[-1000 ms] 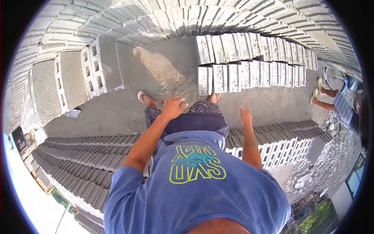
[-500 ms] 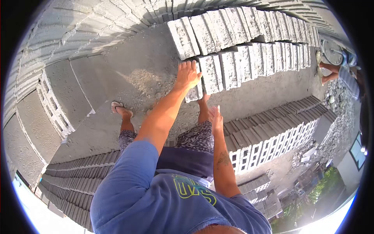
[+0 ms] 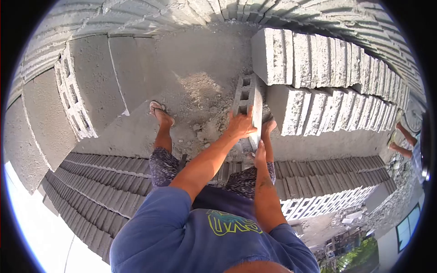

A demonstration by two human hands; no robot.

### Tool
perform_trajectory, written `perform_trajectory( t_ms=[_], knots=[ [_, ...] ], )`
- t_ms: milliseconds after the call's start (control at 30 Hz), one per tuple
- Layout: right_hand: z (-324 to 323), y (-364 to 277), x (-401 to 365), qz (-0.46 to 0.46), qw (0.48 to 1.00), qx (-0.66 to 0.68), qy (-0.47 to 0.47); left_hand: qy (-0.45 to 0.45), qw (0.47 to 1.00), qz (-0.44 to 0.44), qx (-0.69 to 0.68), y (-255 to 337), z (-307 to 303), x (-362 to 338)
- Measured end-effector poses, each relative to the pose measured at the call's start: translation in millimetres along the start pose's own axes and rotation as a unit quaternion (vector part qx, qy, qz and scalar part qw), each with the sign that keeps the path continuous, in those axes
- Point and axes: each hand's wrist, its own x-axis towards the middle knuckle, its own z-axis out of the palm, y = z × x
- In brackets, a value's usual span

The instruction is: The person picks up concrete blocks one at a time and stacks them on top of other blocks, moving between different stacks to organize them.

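Observation:
A grey concrete hollow block is tilted away from the end of the stacked row, its hollows facing up. My left hand grips it near the middle, with fingers at one of the hollows and the thumb on the side face. At the block's near end, my right hand is closed against the edge, its fingers partly hidden. Just right of the held block stands the lower row of upright concrete blocks, with another row behind it.
Large stacked blocks stand at the left. More block rows lie behind my legs, at left and right. Loose rubble covers ground between my feet. Another person's legs show at the far right.
My left hand has pulled the end block away from the row and tipped it toward me. My right hand, free and raised before, now meets its near end. The view has shifted left.

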Motion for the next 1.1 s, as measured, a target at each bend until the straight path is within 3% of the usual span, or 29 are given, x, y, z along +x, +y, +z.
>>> perform_trajectory(
  t_ms=[33,67,100,133,233,300,333,400,433,533,567,733,800,867,933,1033,1100],
  knots=[
    [-6,-10,-5,0.027,0.992,-0.127,0.007,-0.003,1.000,0.021,-0.005,-4,1,-9],
    [-17,-11,8,0.018,0.990,-0.142,0.002,-0.004,0.999,0.044,-0.010,-7,5,-17],
    [-29,-3,33,-0.170,0.943,-0.285,0.020,-0.022,0.999,0.033,-0.015,-9,5,-26],
    [-30,-1,49,-0.348,0.843,-0.409,0.032,-0.024,0.999,0.015,-0.022,-13,11,-34],
    [52,-98,-15,-0.444,0.793,-0.412,0.062,0.023,0.998,0.035,-0.042,-38,29,-58],
    [91,-122,12,-0.530,0.678,-0.509,0.019,0.064,0.995,0.073,-0.005,-43,34,-78],
    [105,-130,18,-0.531,0.671,-0.517,0.011,0.068,0.995,0.065,-0.016,-46,29,-90],
    [140,-146,27,-0.352,0.530,-0.771,-0.046,0.059,0.994,0.088,0.012,-60,7,-111],
    [157,-152,28,-0.260,0.524,-0.805,-0.100,0.064,0.994,0.088,0.011,-72,1,-120],
    [204,-150,8,-0.242,0.487,-0.824,-0.160,0.063,0.994,0.087,-0.003,-102,-21,-144],
    [219,-141,8,-0.274,0.468,-0.825,-0.159,0.057,0.995,0.084,-0.002,-109,-33,-153],
    [308,-103,37,-0.238,0.461,-0.837,-0.175,0.092,0.993,0.071,-0.009,-173,-57,-172],
    [345,-121,20,-0.269,0.465,-0.825,-0.176,0.084,0.994,0.069,-0.009,-196,-72,-181],
    [386,-134,20,-0.309,0.416,-0.839,-0.170,0.145,0.987,0.063,0.005,-219,-83,-185],
    [417,-147,2,-0.429,0.412,-0.792,-0.137,0.180,0.982,0.056,0.010,-238,-91,-188],
    [475,-173,-38,-0.530,0.388,-0.747,-0.104,0.336,0.941,0.022,0.016,-272,-76,-170],
    [511,-183,-54,-0.594,0.367,-0.709,-0.102,0.376,0.927,0.003,0.012,-305,-68,-145]
  ],
)
